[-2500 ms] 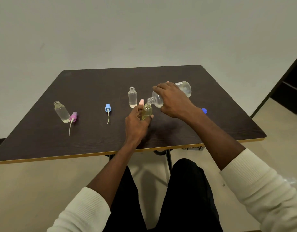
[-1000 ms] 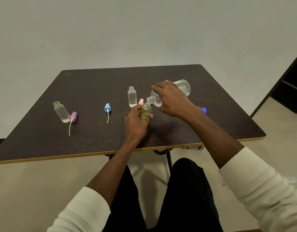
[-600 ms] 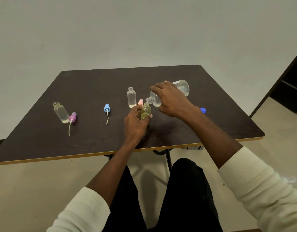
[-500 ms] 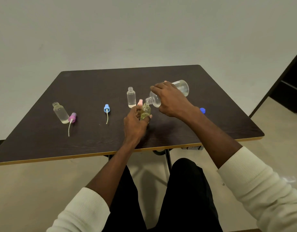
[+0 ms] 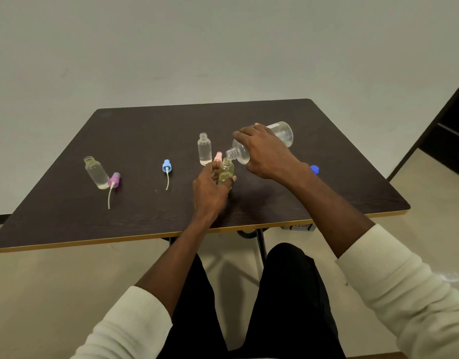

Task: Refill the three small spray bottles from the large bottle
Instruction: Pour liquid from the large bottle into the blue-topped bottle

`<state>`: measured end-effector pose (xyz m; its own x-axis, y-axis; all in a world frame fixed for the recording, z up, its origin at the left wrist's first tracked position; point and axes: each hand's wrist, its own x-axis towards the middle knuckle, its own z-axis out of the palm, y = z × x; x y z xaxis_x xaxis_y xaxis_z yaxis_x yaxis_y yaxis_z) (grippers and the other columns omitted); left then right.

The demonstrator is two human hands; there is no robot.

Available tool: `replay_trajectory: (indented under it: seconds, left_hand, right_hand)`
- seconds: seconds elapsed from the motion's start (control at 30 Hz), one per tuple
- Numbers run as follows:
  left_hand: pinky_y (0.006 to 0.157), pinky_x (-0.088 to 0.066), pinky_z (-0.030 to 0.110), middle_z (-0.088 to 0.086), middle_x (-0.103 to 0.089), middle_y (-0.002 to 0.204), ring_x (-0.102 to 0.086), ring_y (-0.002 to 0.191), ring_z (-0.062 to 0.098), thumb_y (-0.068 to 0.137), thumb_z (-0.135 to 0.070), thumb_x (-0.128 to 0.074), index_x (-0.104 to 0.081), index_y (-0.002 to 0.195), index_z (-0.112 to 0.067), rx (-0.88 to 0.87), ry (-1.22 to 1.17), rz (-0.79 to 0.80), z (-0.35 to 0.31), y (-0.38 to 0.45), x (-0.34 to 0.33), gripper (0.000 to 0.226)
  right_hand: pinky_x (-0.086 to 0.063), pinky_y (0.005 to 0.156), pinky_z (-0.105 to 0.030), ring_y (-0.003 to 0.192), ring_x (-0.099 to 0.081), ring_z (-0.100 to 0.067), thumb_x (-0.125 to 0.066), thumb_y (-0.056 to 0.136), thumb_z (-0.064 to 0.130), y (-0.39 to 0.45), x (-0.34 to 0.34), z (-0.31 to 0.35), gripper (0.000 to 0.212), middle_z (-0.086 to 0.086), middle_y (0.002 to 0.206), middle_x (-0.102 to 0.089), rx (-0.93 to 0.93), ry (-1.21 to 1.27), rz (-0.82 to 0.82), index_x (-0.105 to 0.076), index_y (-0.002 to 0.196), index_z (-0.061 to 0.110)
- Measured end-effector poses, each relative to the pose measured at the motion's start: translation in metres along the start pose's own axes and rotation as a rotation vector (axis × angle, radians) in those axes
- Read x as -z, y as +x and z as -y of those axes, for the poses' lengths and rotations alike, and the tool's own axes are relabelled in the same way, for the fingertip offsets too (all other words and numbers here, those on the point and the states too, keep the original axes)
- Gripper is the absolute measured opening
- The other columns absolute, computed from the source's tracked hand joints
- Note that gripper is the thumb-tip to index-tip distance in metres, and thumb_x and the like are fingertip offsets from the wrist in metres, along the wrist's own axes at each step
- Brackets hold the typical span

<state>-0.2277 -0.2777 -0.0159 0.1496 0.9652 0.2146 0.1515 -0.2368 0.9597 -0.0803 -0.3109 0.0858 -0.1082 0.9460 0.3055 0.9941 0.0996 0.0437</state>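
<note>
Large bottle (image 5: 264, 143) tipped near-horizontal in right hand's (image 5: 268, 154) grip, neck pointing left-down at yellowish spray bottle (image 5: 226, 172), upright, gripped by left hand (image 5: 210, 189).

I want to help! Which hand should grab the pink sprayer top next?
Left. The left hand sits right beside the pink sprayer top, while the right hand is busy tipping the large bottle.

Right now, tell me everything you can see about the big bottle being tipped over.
The large bottle is clear plastic, uncapped, with a threaded neck and a pale label near its base. The right hand grips its body and holds it tilted, almost horizontal, above the table. Its mouth sits right over the open neck of the small yellowish bottle that the left hand holds.
</note>
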Motion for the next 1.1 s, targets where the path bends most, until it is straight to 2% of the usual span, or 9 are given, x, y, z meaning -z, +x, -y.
replay_trajectory:
  seconds: [0.17,0.4,0.5,0.63,0.67,0.8,1.03,1.1]
  left_hand:
    - [0.096,-0.058,0.034,0.000,-0.074,0.116,-0.071,0.103,0.008,0.081,-0.013,-0.083,-0.065,0.121,-0.016,-0.002,-0.001,-0.002,-0.0007,-0.0003,-0.0003,0.044]
    - [0.094,-0.059,0.037,0.001,-0.074,0.117,-0.071,0.104,0.011,0.081,-0.013,-0.084,-0.064,0.119,-0.018,-0.007,0.004,0.001,0.0014,0.0004,-0.0009,0.043]
    - [0.093,-0.059,0.031,0.002,-0.074,0.116,-0.071,0.104,0.010,0.082,-0.014,-0.083,-0.063,0.122,-0.015,-0.015,0.012,0.004,0.0004,-0.0001,-0.0003,0.044]
    - [0.087,-0.054,0.012,0.003,-0.072,0.124,-0.070,0.106,0.010,0.083,-0.013,-0.082,-0.064,0.121,-0.014,-0.025,0.014,0.000,-0.0021,-0.0006,0.0014,0.042]
    - [0.087,-0.054,0.011,0.003,-0.071,0.126,-0.070,0.107,0.010,0.083,-0.012,-0.082,-0.064,0.120,-0.015,-0.029,0.012,-0.001,-0.0025,-0.0008,0.0019,0.042]
    - [0.093,-0.057,0.025,0.003,-0.072,0.124,-0.070,0.107,0.011,0.083,-0.012,-0.082,-0.063,0.116,-0.020,-0.024,0.002,0.001,-0.0025,-0.0005,0.0016,0.039]
    - [0.092,-0.058,0.025,0.003,-0.072,0.125,-0.071,0.105,0.010,0.082,-0.010,-0.082,-0.061,0.109,-0.026,-0.037,-0.022,0.000,-0.0012,0.0007,0.0011,0.037]
    - [0.090,-0.057,0.019,0.003,-0.072,0.123,-0.070,0.104,0.008,0.083,-0.011,-0.082,-0.060,0.109,-0.026,-0.043,-0.011,0.006,-0.0005,0.0011,0.0008,0.037]
  right_hand:
    - [-0.024,0.115,-0.038,0.133,-0.040,-0.028,-0.073,0.077,0.010,0.0001,0.0016,0.0007,0.073,-0.009,0.143,-0.049,-0.002,0.002,0.015,-0.042,0.143,0.011]
    - [-0.024,0.115,-0.038,0.134,-0.039,-0.028,-0.073,0.077,0.010,0.0004,0.0021,-0.0007,0.074,-0.009,0.144,-0.047,-0.003,0.004,0.020,-0.041,0.144,0.012]
    - [-0.027,0.115,-0.041,0.132,-0.042,-0.028,-0.074,0.075,0.010,0.0028,-0.0016,-0.0019,0.073,-0.010,0.142,-0.050,0.005,0.002,0.018,-0.043,0.142,0.011]
    - [-0.028,0.114,-0.042,0.129,-0.044,-0.029,-0.074,0.073,0.009,0.0048,-0.0039,-0.0027,0.072,-0.010,0.140,-0.052,0.010,0.007,0.013,-0.046,0.139,0.011]
    - [-0.028,0.115,-0.041,0.129,-0.045,-0.029,-0.074,0.073,0.009,0.0048,-0.0036,-0.0025,0.072,-0.010,0.139,-0.052,0.013,0.004,0.011,-0.046,0.139,0.011]
    - [-0.027,0.115,-0.042,0.128,-0.046,-0.030,-0.075,0.072,0.009,0.0052,-0.0048,-0.0025,0.072,-0.012,0.138,-0.054,0.022,0.005,0.005,-0.047,0.138,0.010]
    - [-0.026,0.116,-0.041,0.130,-0.045,-0.030,-0.075,0.072,0.009,0.0065,-0.0042,-0.0021,0.074,-0.011,0.140,-0.052,0.028,0.010,0.004,-0.046,0.140,0.009]
    - [-0.026,0.116,-0.042,0.131,-0.044,-0.030,-0.075,0.072,0.008,0.0063,-0.0040,-0.0021,0.074,-0.011,0.141,-0.051,0.027,0.015,0.006,-0.045,0.141,0.010]
